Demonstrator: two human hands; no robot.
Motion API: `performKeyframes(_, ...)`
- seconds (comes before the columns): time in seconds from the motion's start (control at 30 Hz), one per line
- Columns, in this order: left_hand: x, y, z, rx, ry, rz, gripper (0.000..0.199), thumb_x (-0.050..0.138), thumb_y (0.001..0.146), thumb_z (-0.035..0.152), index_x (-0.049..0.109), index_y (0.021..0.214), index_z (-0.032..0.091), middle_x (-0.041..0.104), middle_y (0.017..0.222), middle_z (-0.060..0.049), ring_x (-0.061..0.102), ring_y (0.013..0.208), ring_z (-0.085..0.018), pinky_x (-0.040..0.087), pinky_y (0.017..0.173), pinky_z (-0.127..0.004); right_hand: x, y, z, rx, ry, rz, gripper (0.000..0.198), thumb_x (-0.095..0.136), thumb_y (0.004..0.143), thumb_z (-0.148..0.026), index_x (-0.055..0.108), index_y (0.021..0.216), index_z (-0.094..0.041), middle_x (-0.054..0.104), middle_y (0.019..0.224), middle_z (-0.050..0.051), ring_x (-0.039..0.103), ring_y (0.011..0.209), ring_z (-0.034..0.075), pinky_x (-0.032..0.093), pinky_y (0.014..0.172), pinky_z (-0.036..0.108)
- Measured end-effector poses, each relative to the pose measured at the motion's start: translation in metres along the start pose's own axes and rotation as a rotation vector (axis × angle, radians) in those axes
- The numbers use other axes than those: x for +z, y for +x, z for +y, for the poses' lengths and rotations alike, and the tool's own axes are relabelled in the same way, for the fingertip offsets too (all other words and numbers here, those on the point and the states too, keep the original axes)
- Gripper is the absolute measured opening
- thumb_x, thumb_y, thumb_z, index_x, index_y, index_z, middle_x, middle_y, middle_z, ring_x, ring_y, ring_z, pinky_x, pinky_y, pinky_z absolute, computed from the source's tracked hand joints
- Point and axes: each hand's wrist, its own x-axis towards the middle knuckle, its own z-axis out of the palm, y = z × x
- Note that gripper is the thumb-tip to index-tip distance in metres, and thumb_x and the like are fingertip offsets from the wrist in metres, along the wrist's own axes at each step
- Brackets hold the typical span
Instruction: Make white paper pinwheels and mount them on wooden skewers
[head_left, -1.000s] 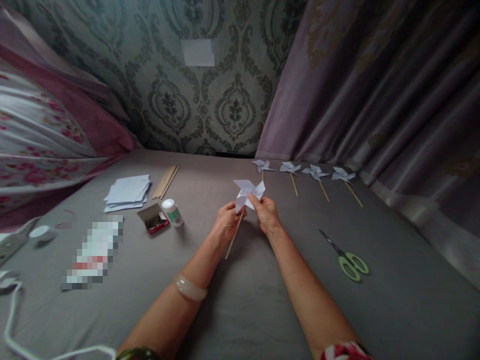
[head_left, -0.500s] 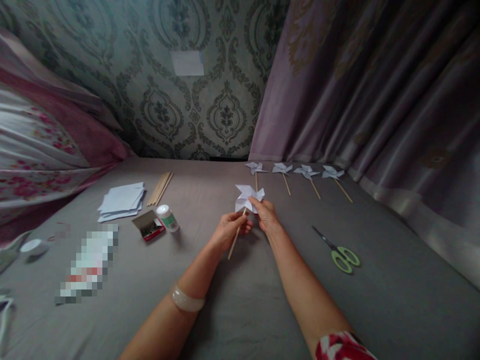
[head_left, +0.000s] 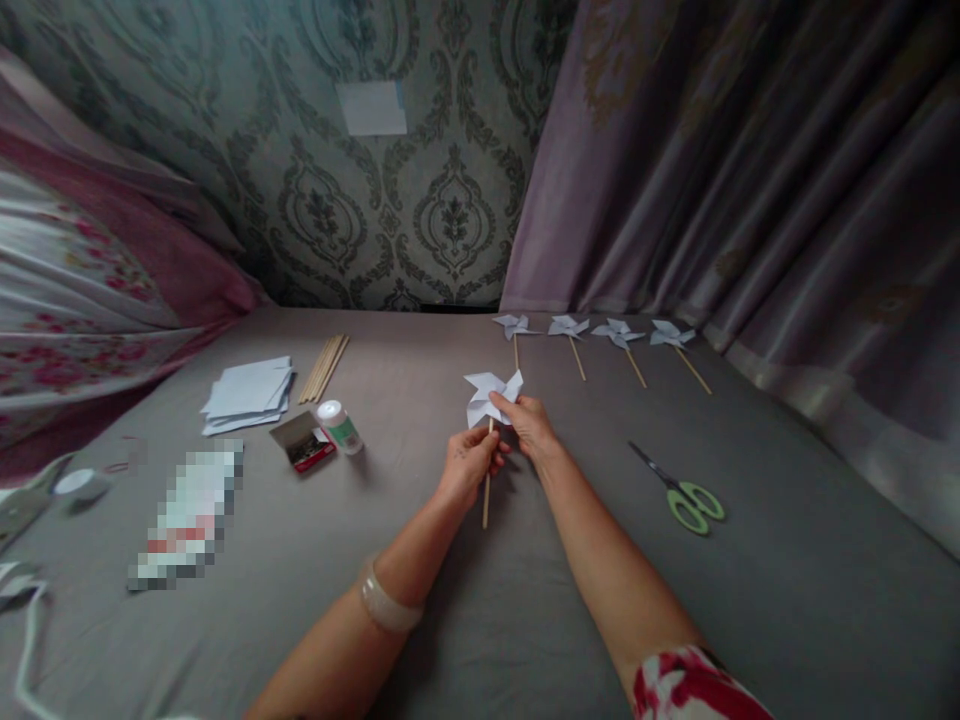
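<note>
A white paper pinwheel on a thin wooden stick is held up over the middle of the grey cloth. My left hand grips the stick just under the paper blades, fingers wrapped round it. My right hand pinches the pinwheel near its centre, the thumb lying on the front of the paper; the fingers behind are partly hidden. Beyond my hands, several other paper pinwheels on sticks lie in a row at the back right.
Green-handled scissors lie to the right. Leftward are a white bottle, an open small box, a paper stack, wooden sticks, a blurred packet and a white round object. A patterned wall and curtain stand behind.
The stick has swung from slanted to nearly upright, its lower end moving right. My left hand has shifted slightly right. Both hands keep their hold, and the whole view has shifted a little.
</note>
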Motion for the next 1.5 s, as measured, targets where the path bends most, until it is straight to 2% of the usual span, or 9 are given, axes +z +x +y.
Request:
performKeyframes(0.6, 0.002, -0.002, -0.007, -0.019, -0.010, -0.004, 0.013, 0.070, 0.071, 0.021, 0.065, 0.066, 0.010, 0.061, 0.054, -0.001, 0.044, 0.037, -0.005, 0.030, 0.036, -0.018, 0.000, -0.004, -0.002, 0.060, -0.063, -0.002, 0.024, 0.079, 0.057, -0.032, 0.061, 0.056, -0.016, 0.062, 0.050, 0.000, 0.052, 0.044, 0.011, 0.039, 0.044, 0.024)
performKeyframes(0.77, 0.005, -0.004, -0.002, -0.041, -0.005, -0.025, 0.013, 0.070, 0.074, 0.020, 0.063, 0.071, 0.009, 0.064, 0.057, -0.003, 0.052, 0.040, -0.007, 0.039, 0.040, -0.019, 0.003, -0.005, -0.009, 0.063, -0.170, -0.027, 0.024, 0.077, 0.062, -0.032, 0.060, 0.057, -0.016, 0.060, 0.049, -0.001, 0.050, 0.045, 0.010, 0.037, 0.045, 0.023)
performKeyframes(0.97, -0.006, -0.031, 0.001, -0.072, 0.130, -0.031, 0.016, 0.059, 0.083, 0.017, 0.057, 0.069, 0.010, 0.064, 0.055, -0.004, 0.058, 0.042, -0.011, 0.049, 0.047, -0.023, 0.003, -0.029, -0.022, 0.081, -0.401, -0.130, 0.031, 0.080, 0.061, -0.034, 0.058, 0.054, -0.015, 0.051, 0.043, -0.005, 0.040, 0.042, 0.006, 0.027, 0.041, 0.020)
performKeyframes(1.1, -0.022, -0.058, 0.002, -0.117, 0.243, -0.019, 0.016, 0.055, 0.086, 0.014, 0.056, 0.070, 0.010, 0.064, 0.056, -0.004, 0.058, 0.042, -0.011, 0.049, 0.046, -0.023, -0.014, -0.056, -0.020, 0.118, -0.604, -0.194, 0.047, 0.075, 0.067, -0.050, 0.052, 0.044, -0.016, 0.040, 0.035, -0.005, 0.031, 0.036, 0.005, 0.017, 0.037, 0.022)
performKeyframes(1.2, -0.032, -0.069, 0.002, -0.177, 0.352, -0.021, 0.021, 0.054, 0.086, 0.017, 0.056, 0.066, 0.011, 0.063, 0.054, -0.004, 0.057, 0.040, -0.011, 0.048, 0.046, -0.024, -0.033, -0.072, -0.017, 0.073, -0.830, -0.210, 0.054, 0.062, 0.073, -0.064, 0.053, 0.048, -0.017, 0.041, 0.038, -0.004, 0.030, 0.037, 0.006, 0.017, 0.038, 0.022)
performKeyframes(1.27, -0.037, -0.071, 0.002, -0.202, 0.459, -0.039, 0.027, 0.051, 0.089, 0.022, 0.055, 0.064, 0.012, 0.062, 0.051, -0.003, 0.056, 0.039, -0.012, 0.048, 0.045, -0.025, -0.046, -0.079, -0.015, 0.037, -0.909, -0.179, 0.054, 0.059, 0.073, -0.066, 0.056, 0.052, -0.017, 0.040, 0.040, -0.005, 0.031, 0.037, 0.006, 0.020, 0.039, 0.022)
performKeyframes(1.37, -0.042, -0.070, 0.007, -0.148, 0.688, -0.091, 0.037, 0.048, 0.090, 0.033, 0.055, 0.059, 0.014, 0.062, 0.051, -0.004, 0.058, 0.041, -0.014, 0.049, 0.047, -0.027, -0.060, -0.080, -0.009, -0.098, -0.945, -0.132, 0.049, 0.059, 0.075, -0.061, 0.061, 0.056, -0.016, 0.048, 0.045, -0.003, 0.040, 0.043, 0.008, 0.028, 0.043, 0.022)
performKeyframes(1.5, -0.045, -0.074, 0.019, 0.018, 1.084, -0.096, 0.048, 0.045, 0.089, 0.045, 0.059, 0.054, 0.015, 0.066, 0.056, -0.008, 0.064, 0.053, -0.017, 0.047, 0.056, -0.027, -0.064, -0.072, -0.001, -0.356, -0.911, -0.117, 0.035, 0.056, 0.080, -0.044, 0.070, 0.069, -0.015, 0.067, 0.063, 0.003, 0.058, 0.060, 0.015, 0.042, 0.057, 0.025)
